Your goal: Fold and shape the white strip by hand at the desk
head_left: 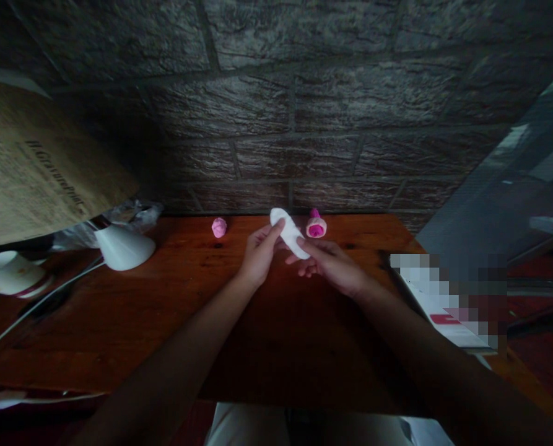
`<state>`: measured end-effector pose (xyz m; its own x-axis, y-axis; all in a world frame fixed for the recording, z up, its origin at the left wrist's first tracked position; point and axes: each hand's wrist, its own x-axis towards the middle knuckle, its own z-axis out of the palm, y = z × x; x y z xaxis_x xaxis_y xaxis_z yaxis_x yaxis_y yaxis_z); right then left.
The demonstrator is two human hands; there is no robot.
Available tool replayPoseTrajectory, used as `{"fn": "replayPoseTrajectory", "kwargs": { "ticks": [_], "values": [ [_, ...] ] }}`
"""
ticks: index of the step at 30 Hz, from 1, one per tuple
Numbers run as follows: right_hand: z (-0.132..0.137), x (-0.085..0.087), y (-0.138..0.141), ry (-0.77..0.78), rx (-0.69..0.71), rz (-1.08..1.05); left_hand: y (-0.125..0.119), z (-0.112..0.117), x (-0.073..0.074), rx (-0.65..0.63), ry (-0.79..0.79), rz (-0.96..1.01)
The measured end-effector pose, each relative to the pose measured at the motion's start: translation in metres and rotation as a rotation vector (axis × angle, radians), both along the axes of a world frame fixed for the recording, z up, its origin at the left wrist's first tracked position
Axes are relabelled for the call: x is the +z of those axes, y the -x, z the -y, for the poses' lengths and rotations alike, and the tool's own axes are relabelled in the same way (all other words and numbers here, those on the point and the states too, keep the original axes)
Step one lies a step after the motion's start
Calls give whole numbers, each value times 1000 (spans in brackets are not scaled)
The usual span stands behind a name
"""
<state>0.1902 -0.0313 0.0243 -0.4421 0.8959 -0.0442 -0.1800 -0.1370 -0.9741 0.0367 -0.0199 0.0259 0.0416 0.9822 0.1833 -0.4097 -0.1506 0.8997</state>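
Note:
Over the middle of the table, both hands hold a white, soft-looking, flattened oblong piece (290,234); I cannot tell what it is made of. My left hand (261,251) pinches its upper-left part, thumb on top. Lower down, my right hand (332,263) grips the other end between thumb and fingers. Behind the right hand lies a pale pink piece with a magenta inside and a magenta stub (316,228). A small lumpy pink ball (219,227) rests farther left, apart from both hands.
A lamp with a printed paper-like shade (39,161) and white conical base (125,248) stands at left, beside a paper cup (11,272) and a white cable (48,303). A stone-patterned wall (267,105) backs the wooden table (165,310). A partly pixelated white flat item (420,285) lies right.

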Motion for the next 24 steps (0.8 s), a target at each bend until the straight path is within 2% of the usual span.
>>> {"fn": "replayPoseTrajectory", "kwargs": {
  "ticks": [6, 15, 19, 24],
  "values": [
    [1, -2, 1, -146, 9, 66, 1, 0, -2, -36, -12, -15],
    [2, 0, 0, -184, 40, 191, 3, -2, -2, -14, -69, -66],
    [3, 1, 0, -220, 48, 212, 3, -2, -1, -55, -18, -22],
    [4, 2, 0, -185, 31, 194, 1, -3, -2, -113, 41, 5]
  ]
}}
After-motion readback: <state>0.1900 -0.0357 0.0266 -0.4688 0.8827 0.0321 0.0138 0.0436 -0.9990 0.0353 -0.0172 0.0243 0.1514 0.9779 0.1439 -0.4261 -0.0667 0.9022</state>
